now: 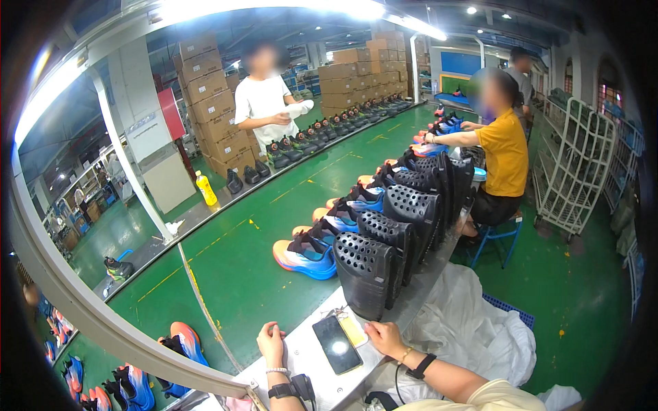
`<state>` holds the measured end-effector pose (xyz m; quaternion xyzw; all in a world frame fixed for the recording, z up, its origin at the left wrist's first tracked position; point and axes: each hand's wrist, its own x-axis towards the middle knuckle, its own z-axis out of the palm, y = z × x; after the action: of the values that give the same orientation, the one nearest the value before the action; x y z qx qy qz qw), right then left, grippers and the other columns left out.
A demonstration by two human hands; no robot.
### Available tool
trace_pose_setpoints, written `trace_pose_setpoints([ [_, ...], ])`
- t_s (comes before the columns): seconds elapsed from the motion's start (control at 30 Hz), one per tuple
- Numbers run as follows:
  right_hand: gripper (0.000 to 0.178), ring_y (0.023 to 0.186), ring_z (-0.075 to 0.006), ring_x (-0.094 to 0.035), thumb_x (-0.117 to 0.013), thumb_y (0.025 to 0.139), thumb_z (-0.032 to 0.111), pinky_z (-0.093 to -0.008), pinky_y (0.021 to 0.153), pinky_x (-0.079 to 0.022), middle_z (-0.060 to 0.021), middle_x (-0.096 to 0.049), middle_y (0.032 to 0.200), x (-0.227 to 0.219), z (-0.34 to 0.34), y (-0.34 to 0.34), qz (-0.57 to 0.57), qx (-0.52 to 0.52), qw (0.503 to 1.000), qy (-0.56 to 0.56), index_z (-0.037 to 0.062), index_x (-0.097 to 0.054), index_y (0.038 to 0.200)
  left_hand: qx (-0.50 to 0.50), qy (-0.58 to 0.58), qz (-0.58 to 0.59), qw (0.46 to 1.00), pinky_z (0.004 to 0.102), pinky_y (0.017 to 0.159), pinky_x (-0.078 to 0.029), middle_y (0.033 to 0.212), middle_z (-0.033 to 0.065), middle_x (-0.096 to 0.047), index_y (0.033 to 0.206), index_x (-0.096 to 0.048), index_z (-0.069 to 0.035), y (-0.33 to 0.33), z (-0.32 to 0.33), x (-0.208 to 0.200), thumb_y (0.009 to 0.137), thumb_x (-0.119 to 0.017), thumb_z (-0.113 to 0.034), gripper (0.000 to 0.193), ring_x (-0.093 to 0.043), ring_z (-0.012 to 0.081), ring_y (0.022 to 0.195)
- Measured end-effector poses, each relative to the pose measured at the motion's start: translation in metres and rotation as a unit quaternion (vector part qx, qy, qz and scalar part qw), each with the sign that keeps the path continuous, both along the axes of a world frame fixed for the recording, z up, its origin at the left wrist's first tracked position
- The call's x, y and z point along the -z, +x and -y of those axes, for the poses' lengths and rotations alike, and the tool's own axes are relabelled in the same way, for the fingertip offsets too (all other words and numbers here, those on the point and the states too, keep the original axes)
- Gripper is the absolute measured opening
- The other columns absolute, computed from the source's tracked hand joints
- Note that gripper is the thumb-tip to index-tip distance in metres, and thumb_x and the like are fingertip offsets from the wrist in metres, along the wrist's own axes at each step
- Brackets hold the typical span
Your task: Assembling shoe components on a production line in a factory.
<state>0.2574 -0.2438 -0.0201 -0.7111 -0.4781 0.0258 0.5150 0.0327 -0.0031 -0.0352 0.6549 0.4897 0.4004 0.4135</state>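
On the white-topped workbench (301,351), my left hand (271,342) rests with its fingers curled and nothing visible in them. A dark smartphone (337,344) lies between my hands, its screen reflecting a bright light. My right hand (385,338) sits at the phone's right with fingers curled, nearest to a yellow-edged card (354,330). Small metal items, perhaps keys (335,312), lie just beyond the phone. Each wrist wears a black strap. Close beyond my right hand stands a row of tall black perforated shells (364,274).
Blue-and-orange sneakers (305,255) line the green conveyor belt (233,274) beside the shells. Black shoes (295,147) and a yellow bottle (205,188) stand along its far edge. A person in yellow sits at right; another stands across. White sheeting (473,322) hangs near my right arm.
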Motion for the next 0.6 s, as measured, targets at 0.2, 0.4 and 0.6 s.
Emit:
trace_pose_setpoints([
  [0.2,0.031,0.061,-0.0347,-0.064,-0.057,0.096,0.026,-0.0428,0.052,-0.047,-0.0163,-0.064,0.067,-0.0002,0.0,0.0,0.004,0.007,1.0,0.0,0.0046,-0.065,0.076,-0.005,-0.007,-0.003,1.0,0.027,0.058,-0.051,0.067,0.0088,-0.069,0.101,-0.068,0.0,0.0013,0.0019,-0.0023,0.092,-0.058,-0.008,0.016,-0.065,0.0124,0.059],
  [0.4,0.031,0.062,-0.0351,-0.064,-0.057,0.096,0.027,-0.0429,0.053,-0.047,-0.0163,-0.064,0.068,-0.0007,0.0009,0.0008,0.009,0.002,1.0,-0.007,0.0042,-0.065,0.076,-0.006,-0.009,-0.01,1.0,0.0271,0.059,-0.051,0.067,0.0085,-0.069,0.101,-0.068,-0.001,0.0012,0.0029,-0.0042,0.09,-0.06,-0.008,0.015,-0.065,0.0124,0.059],
  [0.6,0.031,0.064,-0.0348,-0.065,-0.057,0.096,0.027,-0.0424,0.054,-0.048,-0.0159,-0.066,0.069,-0.0039,0.0012,-0.0001,0.002,0.004,1.0,-0.01,0.0037,-0.066,0.077,-0.005,-0.003,-0.014,1.0,0.0261,0.058,-0.051,0.068,0.0088,-0.069,0.101,-0.068,0.0,0.0017,0.001,-0.0006,0.09,-0.061,-0.007,0.015,-0.065,0.0116,0.06],
])
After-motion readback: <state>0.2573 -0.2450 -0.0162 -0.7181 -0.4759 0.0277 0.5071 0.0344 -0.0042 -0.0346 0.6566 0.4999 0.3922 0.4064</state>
